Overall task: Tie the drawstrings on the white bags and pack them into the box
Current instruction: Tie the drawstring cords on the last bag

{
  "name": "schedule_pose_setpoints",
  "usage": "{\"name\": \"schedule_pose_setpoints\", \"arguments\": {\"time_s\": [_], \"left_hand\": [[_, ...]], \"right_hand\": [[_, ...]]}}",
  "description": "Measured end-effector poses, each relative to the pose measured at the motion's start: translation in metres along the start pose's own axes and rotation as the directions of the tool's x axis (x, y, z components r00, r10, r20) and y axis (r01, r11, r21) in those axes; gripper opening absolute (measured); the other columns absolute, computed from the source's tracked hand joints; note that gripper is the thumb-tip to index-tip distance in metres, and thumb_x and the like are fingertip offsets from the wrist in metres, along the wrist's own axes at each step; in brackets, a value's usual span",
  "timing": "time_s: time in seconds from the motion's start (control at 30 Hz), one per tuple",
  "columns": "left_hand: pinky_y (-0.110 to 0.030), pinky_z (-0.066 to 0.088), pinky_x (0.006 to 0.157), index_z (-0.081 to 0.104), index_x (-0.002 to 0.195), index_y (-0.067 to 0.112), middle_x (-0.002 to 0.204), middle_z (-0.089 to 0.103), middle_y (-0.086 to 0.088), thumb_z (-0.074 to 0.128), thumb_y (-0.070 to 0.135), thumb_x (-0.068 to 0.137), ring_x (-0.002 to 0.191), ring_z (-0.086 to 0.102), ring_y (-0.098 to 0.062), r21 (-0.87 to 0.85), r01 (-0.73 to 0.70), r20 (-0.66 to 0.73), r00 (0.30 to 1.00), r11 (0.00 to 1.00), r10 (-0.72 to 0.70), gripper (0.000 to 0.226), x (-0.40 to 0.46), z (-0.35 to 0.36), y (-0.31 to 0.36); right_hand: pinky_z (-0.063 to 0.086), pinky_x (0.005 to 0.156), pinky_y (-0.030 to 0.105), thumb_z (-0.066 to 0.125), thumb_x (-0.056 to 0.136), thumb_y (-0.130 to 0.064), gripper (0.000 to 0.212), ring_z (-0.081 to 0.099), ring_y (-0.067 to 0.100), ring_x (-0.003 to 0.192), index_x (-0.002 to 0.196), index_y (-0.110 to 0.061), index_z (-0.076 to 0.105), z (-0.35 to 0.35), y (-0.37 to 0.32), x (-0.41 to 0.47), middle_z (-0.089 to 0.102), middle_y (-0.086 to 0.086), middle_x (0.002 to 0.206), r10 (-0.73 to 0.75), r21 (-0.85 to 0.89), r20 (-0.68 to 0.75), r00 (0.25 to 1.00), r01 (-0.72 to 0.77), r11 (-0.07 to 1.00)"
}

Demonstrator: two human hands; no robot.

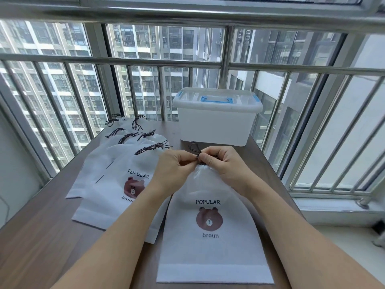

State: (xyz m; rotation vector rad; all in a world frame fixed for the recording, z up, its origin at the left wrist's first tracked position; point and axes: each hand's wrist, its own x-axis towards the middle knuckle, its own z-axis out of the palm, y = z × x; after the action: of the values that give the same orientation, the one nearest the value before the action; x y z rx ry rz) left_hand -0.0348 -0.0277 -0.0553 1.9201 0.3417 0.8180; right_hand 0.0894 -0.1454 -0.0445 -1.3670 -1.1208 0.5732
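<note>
Fingers first: our left hand (177, 170) and right hand (220, 163) are both pinching the dark drawstring (195, 152) right at the gathered neck of the white bag (210, 236) in front of us, thumbs and forefingers nearly touching each other. A small loop of cord sticks up just behind the fingertips, so we reckon we're mid-knot, with each hand holding one side so the cord stays tight while it gets cinched.

The bag itself lies flat on the table (41, 236), printed side up with the bear and "POPULAR / broun" facing us, bottom hem toward our body and neck pointing away. The top is already puckered shut, which makes sense, since you pull it closed before you tie.

To the left there's a fanned-out pile of other bags (112, 190), overlapping each other, with their cords (153, 147) bunched at the far end. They look gathered at the top too, but we can't tell from here whether each one is properly knotted.

Past our hands, toward the railing, sits the white plastic box (216, 119) with blue handle and clips. Its lid (216, 99) is on, and through the cloudy plastic we can't make out anything inside. So nothing looks packed yet, and the lid will have to come off before any bag goes in.
</note>
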Motion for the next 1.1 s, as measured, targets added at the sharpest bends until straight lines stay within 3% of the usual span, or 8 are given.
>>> {"name": "schedule_pose_setpoints", "arguments": {"time_s": [0.17,0.23,0.37,0.57,0.73,0.83,0.97,1.1], "left_hand": [[-0.034,0.05,0.09,0.078,0.094,0.007,0.1,0.075,-0.02,0.064,0.016,0.088,0.093,0.069,-0.021,-0.299,0.253,0.104,0.967,0.92,-0.232,0.018,0.0,0.005,0.005],[-0.03,0.05,0.088,0.077,0.096,0.006,0.1,0.075,-0.019,0.071,0.019,0.086,0.093,0.069,-0.02,-0.351,0.291,0.145,0.956,0.89,-0.256,0.018,0.0,0.006,0.005],[-0.014,0.05,0.078,0.076,0.096,0.007,0.092,0.077,-0.006,0.07,0.005,0.088,0.086,0.07,-0.008,-0.41,0.305,0.134,0.952,0.859,-0.274,0.01,-0.003,0.011,0.006],[-0.022,0.057,0.077,0.075,0.097,-0.002,0.092,0.076,-0.015,0.069,0.004,0.085,0.083,0.072,-0.019,-0.584,0.389,0.195,0.919,0.712,-0.342,0.015,-0.002,0.01,0.006],[-0.032,0.054,0.088,0.073,0.103,-0.002,0.098,0.073,-0.017,0.075,0.01,0.078,0.09,0.069,-0.025,-0.662,0.415,0.229,0.905,0.624,-0.358,0.028,0.001,0.009,0.009],[-0.029,0.052,0.092,0.074,0.101,0.003,0.096,0.073,-0.011,0.074,0.012,0.076,0.093,0.067,-0.021,-0.66,0.375,0.225,0.925,0.651,-0.305,0.026,0.001,0.007,0.011],[-0.029,0.05,0.091,0.07,0.109,0.001,0.1,0.07,-0.012,0.072,0.014,0.085,0.097,0.064,-0.02,-0.638,0.379,0.299,0.924,0.67,-0.239,0.027,-0.002,0.004,0.011],[-0.029,0.04,0.083,0.073,0.088,0.008,0.085,0.067,-0.01,0.081,0.022,0.079,0.087,0.055,-0.019,-0.449,0.292,0.126,0.956,0.844,-0.264,0.019,-0.003,0.009,0.01]], "right_hand": [[0.044,0.068,0.016,0.059,0.1,-0.007,0.018,0.058,0.003,0.069,0.088,-0.004,0.072,-0.003,0.0,0.001,0.069,-0.005,0.074,-0.041,-0.117,-0.025,0.999,0.038,0.992],[0.042,0.065,0.014,0.058,0.101,-0.007,0.019,0.055,0.001,0.066,0.086,-0.006,0.071,-0.002,0.0,0.001,0.066,-0.007,0.071,-0.04,-0.125,-0.029,0.999,0.036,0.992],[0.044,0.069,0.018,0.059,0.1,-0.008,0.02,0.057,0.007,0.073,0.085,-0.011,0.071,-0.003,-0.001,0.002,0.067,-0.006,0.073,-0.01,-0.07,-0.055,0.998,0.006,0.998],[0.046,0.071,0.034,0.066,0.096,-0.01,0.017,0.059,0.015,0.072,0.081,-0.015,0.073,-0.001,-0.001,0.0,0.07,0.008,0.075,-0.063,-0.123,-0.153,0.986,0.044,0.991],[0.047,0.068,0.031,0.066,0.097,-0.013,0.016,0.06,0.014,0.07,0.083,-0.012,0.074,0.005,-0.005,-0.002,0.073,0.013,0.078,-0.096,-0.122,-0.268,0.959,0.065,0.99],[0.044,0.067,0.029,0.064,0.098,-0.014,0.02,0.058,0.014,0.07,0.081,-0.018,0.074,0.006,-0.008,-0.002,0.071,0.013,0.076,-0.074,-0.108,-0.258,0.963,0.047,0.993],[0.041,0.062,0.022,0.063,0.099,-0.016,0.021,0.053,0.01,0.065,0.079,-0.02,0.072,0.004,-0.008,-0.002,0.066,-0.004,0.068,-0.059,-0.16,-0.212,0.975,0.025,0.987],[0.037,0.058,0.025,0.061,0.098,-0.016,0.026,0.044,0.008,0.059,0.075,-0.022,0.067,0.007,-0.004,-0.001,0.056,-0.01,0.061,-0.088,-0.309,-0.201,0.976,0.022,0.951]]}}
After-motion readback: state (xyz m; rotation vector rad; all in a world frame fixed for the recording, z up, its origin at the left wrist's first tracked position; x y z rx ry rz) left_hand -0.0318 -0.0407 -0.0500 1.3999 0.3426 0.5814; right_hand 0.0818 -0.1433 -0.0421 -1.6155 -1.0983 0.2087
